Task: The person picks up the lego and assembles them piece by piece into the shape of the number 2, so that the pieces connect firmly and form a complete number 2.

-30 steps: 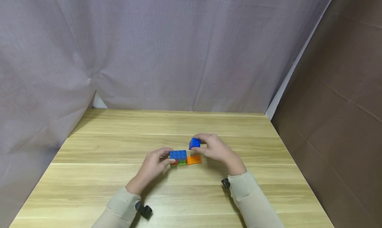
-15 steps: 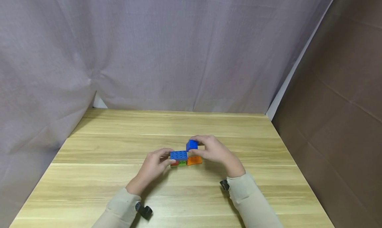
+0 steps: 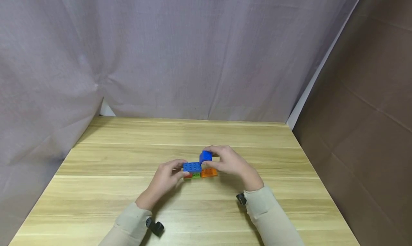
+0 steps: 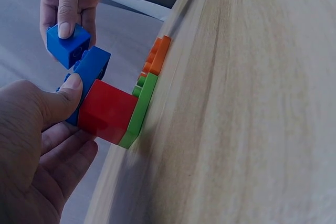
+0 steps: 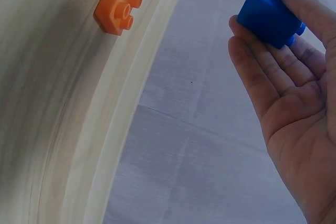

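My left hand pinches a long blue toy brick between thumb and fingers. That brick sits on top of a red brick, which stands on the left part of a flat green brick. My right hand grips a small, square blue brick by its sides. It is tilted, close over the right end of the long blue brick. Beside the green brick lies a flat orange brick with its studs up, below the overhanging end of the long one.
The bricks are near the middle of a wooden table. A grey cloth hangs behind its far edge, and a brown cloth on the right side. Small black devices are worn at both wrists.
My right hand has moved a little to the left and slightly down with the small blue brick, bringing it over the long brick's end. My left hand stays where it was.
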Motion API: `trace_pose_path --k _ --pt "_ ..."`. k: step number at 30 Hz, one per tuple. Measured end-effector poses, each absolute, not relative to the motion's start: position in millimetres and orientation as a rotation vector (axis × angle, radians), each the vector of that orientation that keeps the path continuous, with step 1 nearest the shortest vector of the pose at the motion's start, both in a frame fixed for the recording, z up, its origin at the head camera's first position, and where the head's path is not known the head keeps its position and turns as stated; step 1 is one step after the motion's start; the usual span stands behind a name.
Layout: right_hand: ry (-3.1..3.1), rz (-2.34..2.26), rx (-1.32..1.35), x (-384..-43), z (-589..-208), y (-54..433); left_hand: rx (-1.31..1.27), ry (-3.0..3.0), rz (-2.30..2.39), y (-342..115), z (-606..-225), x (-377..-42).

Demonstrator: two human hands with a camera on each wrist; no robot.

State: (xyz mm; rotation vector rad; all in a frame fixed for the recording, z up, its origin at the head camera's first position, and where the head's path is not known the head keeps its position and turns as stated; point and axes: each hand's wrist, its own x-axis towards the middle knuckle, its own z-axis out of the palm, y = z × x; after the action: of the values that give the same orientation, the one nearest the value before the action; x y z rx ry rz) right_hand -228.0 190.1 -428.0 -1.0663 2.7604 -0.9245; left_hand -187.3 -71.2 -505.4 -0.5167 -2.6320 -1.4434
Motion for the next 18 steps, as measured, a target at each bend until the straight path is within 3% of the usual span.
trace_pose_path --k 18 --pt "2.686 -0.995 -1.153 -224.7 -429.0 187.8 -0.498 -2.631 -1.423 -70.2 -505.3 -186.1"
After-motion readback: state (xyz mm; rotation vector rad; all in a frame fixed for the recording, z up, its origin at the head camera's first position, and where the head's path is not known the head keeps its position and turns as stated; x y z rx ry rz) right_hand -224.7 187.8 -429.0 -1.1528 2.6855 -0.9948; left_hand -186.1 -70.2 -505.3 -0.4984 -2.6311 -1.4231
